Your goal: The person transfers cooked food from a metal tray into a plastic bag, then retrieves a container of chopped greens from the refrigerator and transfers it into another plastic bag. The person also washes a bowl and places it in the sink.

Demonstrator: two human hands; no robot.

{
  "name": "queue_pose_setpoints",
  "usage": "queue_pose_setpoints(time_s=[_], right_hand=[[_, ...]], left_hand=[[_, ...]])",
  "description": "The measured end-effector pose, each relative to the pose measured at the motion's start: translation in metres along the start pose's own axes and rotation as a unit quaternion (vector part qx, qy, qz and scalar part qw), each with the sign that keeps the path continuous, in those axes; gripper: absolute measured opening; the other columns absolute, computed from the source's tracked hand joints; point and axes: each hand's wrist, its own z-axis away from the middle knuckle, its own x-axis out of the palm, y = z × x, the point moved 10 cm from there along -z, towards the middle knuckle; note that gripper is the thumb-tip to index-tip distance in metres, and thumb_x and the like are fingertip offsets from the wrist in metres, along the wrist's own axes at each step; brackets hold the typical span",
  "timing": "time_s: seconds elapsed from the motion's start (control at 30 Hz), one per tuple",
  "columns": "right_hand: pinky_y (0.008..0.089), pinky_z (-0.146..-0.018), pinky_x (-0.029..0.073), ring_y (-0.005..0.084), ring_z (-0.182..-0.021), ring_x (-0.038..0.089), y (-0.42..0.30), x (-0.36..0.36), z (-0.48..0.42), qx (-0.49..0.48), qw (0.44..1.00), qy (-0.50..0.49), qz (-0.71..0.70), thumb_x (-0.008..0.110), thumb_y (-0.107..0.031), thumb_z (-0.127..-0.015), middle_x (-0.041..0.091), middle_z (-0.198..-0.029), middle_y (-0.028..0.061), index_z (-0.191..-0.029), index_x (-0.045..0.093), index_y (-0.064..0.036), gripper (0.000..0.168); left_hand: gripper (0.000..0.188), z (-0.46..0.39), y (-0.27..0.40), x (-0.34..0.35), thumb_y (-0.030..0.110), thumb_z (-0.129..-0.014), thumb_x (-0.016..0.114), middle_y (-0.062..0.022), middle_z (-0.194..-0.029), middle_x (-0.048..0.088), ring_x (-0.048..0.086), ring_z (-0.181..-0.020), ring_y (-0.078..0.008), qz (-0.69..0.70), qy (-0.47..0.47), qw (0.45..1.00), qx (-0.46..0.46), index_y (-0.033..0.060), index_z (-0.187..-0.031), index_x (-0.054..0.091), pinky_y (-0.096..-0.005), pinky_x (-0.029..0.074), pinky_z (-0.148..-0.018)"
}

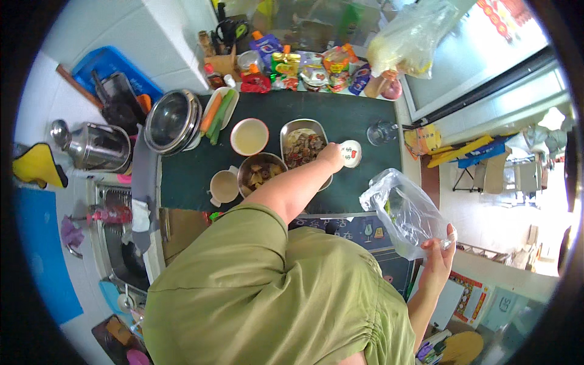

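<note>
My left hand (332,156) grips the edge of a small white dish (351,154) that bears dark and red printed marks. Below that wrist is a steel tray (302,146) of chopped, sauced food, partly covered by my forearm. My right hand (439,250) pinches the end of a clear plastic bag (404,214), which hangs past the counter's front edge with something green inside. Left of the tray stand a red-rimmed bowl of pale liquid (249,137), a steel bowl with brownish pieces in liquid (260,173) and a beige two-handled bowl (224,187).
A carrot (211,112) and a green stalk (221,114) lie on a white plate at the back left, near stacked steel bowls (173,121). A glass jug (381,132) stands at the right. Seasoning pouches (285,68) line the back ledge of the dark counter (191,178).
</note>
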Motion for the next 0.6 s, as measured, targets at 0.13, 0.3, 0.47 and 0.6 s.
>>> queue_pose_setpoints(time_s=[0.13,0.3,0.47,0.6], right_hand=[[0.0242,-0.077,0.037,0.0121,-0.076,0.049,-0.017,0.023,-0.005,-0.021,0.999,-0.024,-0.004,0.053,-0.012,-0.089,0.052,-0.078,0.0037,-0.137,0.029,-0.001,0.055],[0.0242,-0.079,0.036,0.0118,-0.075,0.048,-0.042,0.045,-0.010,-0.040,0.997,-0.066,-0.028,0.055,-0.016,-0.088,0.051,-0.078,0.0034,-0.138,0.027,-0.001,0.059],[0.0252,-0.079,0.037,0.0123,-0.075,0.048,-0.060,0.065,-0.020,-0.071,0.992,-0.084,-0.058,0.054,-0.013,-0.089,0.051,-0.078,0.0045,-0.137,0.028,-0.002,0.056],[0.0280,-0.081,0.039,0.0114,-0.078,0.050,-0.057,0.069,-0.033,-0.073,0.990,-0.105,-0.055,0.057,-0.019,-0.088,0.051,-0.080,0.0033,-0.137,0.028,-0.001,0.060]], left_hand=[[0.029,0.041,-0.029,-0.063,0.015,-0.078,0.054,-0.0233,-0.099,0.060,0.059,-0.094,-0.0351,0.112,0.125,0.985,0.034,-0.0023,-0.099,0.062,-0.0392,0.047,-0.082],[0.031,0.126,-0.118,-0.176,0.013,-0.076,0.054,-0.0240,-0.098,0.060,0.059,-0.093,-0.0356,0.130,0.214,0.966,-0.068,-0.0029,-0.102,0.061,-0.0383,0.046,-0.080],[0.032,0.202,-0.250,-0.226,0.010,-0.075,0.053,-0.0212,-0.100,0.062,0.060,-0.094,-0.0341,0.135,0.317,0.914,-0.214,-0.0020,-0.103,0.061,-0.0375,0.046,-0.083],[0.026,0.235,-0.338,-0.214,0.012,-0.077,0.052,-0.0201,-0.099,0.063,0.061,-0.091,-0.0347,0.175,0.324,0.871,-0.324,-0.0006,-0.097,0.064,-0.0395,0.048,-0.078]])
